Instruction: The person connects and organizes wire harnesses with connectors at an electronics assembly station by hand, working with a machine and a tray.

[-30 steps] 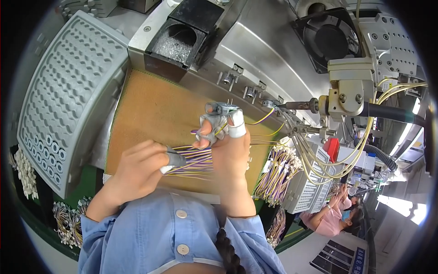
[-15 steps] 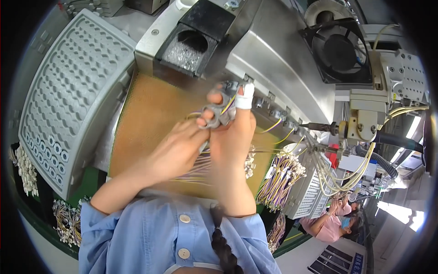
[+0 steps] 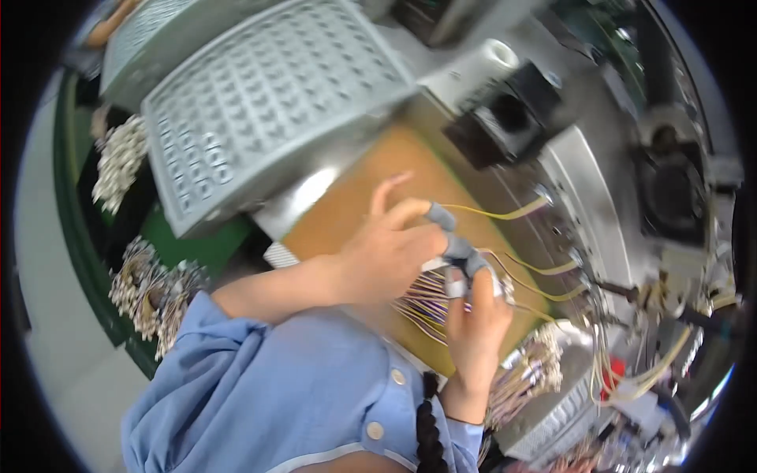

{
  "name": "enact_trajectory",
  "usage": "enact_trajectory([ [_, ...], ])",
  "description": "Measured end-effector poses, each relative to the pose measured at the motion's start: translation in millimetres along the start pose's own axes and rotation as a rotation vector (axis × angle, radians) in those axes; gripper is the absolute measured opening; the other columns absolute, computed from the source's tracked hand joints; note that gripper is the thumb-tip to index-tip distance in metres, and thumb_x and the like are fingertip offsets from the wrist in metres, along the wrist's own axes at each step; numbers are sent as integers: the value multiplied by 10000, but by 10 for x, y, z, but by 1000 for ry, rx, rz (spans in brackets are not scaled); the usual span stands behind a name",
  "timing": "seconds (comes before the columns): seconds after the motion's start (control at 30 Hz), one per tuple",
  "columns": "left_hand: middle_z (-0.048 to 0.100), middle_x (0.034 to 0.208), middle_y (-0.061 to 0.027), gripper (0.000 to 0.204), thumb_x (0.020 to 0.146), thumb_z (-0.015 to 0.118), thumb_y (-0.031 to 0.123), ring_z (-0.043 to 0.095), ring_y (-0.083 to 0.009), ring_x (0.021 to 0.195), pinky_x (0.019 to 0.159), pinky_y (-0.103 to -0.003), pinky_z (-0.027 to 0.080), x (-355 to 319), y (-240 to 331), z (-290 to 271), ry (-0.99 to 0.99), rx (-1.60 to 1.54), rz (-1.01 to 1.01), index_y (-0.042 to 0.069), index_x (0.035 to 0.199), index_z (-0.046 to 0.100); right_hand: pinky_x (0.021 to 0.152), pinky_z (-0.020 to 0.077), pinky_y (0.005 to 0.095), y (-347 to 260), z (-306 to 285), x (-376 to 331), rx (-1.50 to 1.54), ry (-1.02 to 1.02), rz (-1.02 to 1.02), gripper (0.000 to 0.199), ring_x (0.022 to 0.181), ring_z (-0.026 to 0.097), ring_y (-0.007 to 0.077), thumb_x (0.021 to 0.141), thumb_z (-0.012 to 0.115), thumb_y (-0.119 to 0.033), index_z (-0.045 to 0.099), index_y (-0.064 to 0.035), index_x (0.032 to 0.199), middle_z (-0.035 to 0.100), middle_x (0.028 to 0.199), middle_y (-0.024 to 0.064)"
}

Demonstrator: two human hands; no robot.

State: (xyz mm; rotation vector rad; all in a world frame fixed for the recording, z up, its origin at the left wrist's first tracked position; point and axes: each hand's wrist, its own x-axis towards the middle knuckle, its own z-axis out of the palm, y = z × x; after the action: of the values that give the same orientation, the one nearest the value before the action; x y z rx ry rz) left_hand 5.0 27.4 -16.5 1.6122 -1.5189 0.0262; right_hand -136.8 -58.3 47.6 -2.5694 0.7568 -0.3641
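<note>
My left hand (image 3: 394, 254) reaches in over the orange mat (image 3: 355, 206), its little finger raised and the others curled in. Grey cots cover some fingertips. Close against it, my right hand (image 3: 479, 311) has bent fingers, with grey cots and a white-wrapped tip. The fingertips of both hands meet, and whatever lies between them is hidden. Under them lies a bundle of purple, white and yellow wires (image 3: 426, 303). A yellow wire (image 3: 489, 214) runs from beside my left fingertips to the machine (image 3: 587, 205). More yellow wires (image 3: 544, 270) pass near my right fingers.
A grey dimpled tray (image 3: 276, 102) holding several ring-shaped parts stands at the upper left. Wire bundles with white connectors hang at the left (image 3: 122, 162) and lower right (image 3: 532, 366). A black box with a round hole (image 3: 509, 114) and a dark fan (image 3: 670, 193) are beyond the mat.
My view has turned, so the tray and machine appear shifted right. The right hand, earlier upright with a wrapped finger raised, is now bent down beside the left hand, over the wires.
</note>
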Motion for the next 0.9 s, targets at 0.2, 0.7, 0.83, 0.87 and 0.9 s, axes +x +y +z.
enact_trajectory([
  [0.2, 496, 1119, -205, 466, 634, 548, -40, 449, -382, 1071, 926, -425, 362, -409, -644, -1041, 130, 622, -456, -21, 1098, 508, 675, 489, 326, 140, -34, 213, 311, -189, -67, 249, 743, 631, 269, 729, 600, 5, 632, -60, 968, 625, 828, 146],
  [0.7, 526, 1149, -202, 439, 822, 534, 52, 523, -253, 1050, 860, -357, 421, -530, -852, -1474, 162, -64, -795, -21, 1245, 439, 506, 433, 198, 510, -113, 286, 791, -20, 213, 126, 581, 558, 66, 842, 589, -74, 621, 3, 937, 621, 694, 37],
  [0.83, 559, 995, -112, 329, 769, 540, -6, 547, -191, 865, 716, -298, 443, 312, -136, -513, -122, -455, -152, 0, 1098, 543, 502, 373, 187, 449, 14, 307, 690, -185, 133, 95, 568, 486, 35, 779, 662, -70, 641, 4, 837, 573, 652, -17],
  [0.87, 555, 963, -96, 311, 754, 562, 5, 542, -182, 826, 688, -294, 441, 339, -112, -350, -167, -374, -34, 2, 1065, 555, 511, 382, 193, 437, 2, 294, 708, -208, 112, 92, 581, 492, 39, 772, 667, -67, 632, 8, 812, 579, 657, -13],
  [0.9, 561, 969, -95, 315, 750, 579, 16, 551, -183, 833, 698, -296, 448, 329, -43, -286, -180, -533, -192, -2, 1063, 558, 511, 382, 193, 429, -16, 272, 701, -205, 110, 92, 581, 492, 39, 772, 667, -67, 632, 8, 812, 579, 657, -13],
])
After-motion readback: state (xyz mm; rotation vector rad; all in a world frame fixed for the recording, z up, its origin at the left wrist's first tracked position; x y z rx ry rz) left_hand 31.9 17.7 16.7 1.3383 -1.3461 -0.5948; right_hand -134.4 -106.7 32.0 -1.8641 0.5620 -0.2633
